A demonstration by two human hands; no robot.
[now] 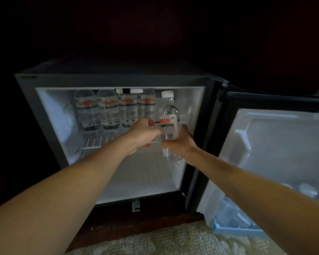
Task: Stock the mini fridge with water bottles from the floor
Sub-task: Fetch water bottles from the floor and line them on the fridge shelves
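Note:
A black mini fridge (118, 80) stands open with a white inside. Several clear water bottles (107, 109) with red and white labels stand in a row at the back of the wire shelf (98, 141). My right hand (180, 142) grips the lower part of another clear water bottle (168, 115) with a white cap, held upright at the right end of that row, in front of the shelf. My left hand (145, 132) reaches in beside it, and its fingertips touch the bottle's label from the left.
The fridge door (276, 148) hangs open to the right, with more bottles dimly seen in its lower door rack (236, 227). The fridge's lower compartment floor (145, 181) is white. Patterned carpet (173, 242) lies in front. The surroundings are dark.

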